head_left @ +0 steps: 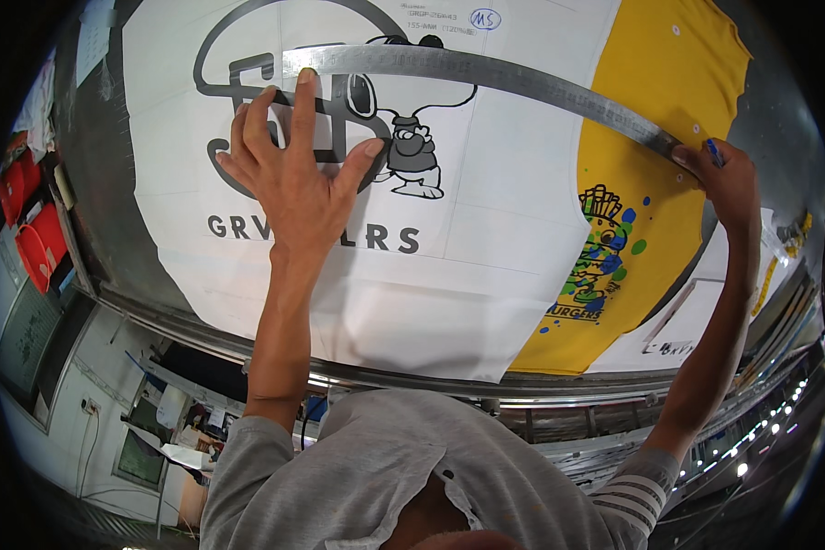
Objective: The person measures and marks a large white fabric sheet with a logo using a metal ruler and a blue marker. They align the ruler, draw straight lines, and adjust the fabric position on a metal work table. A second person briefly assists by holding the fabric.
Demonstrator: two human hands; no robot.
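White sheet [504,211]: laid on a dark table [784,119], printed with bold lettering and a cartoon figure.
Steel ruler [486,71]: placed across the sheet's upper part, its right end extended past the sheet's right edge.
Yellow fabric [655,174]: seen along the sheet's right edge.
Left hand [301,174]: spread open above the sheet's left half; the ruler's left end is touched by a fingertip.
Right hand [726,179]: closed, right of the sheet; a blue pen [714,153] is gripped, the ruler's right end touched.

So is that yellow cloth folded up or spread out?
Spread out: the yellow cloth lies flat, its print showing. The white sheet overlaps its left side, so I cannot tell there.
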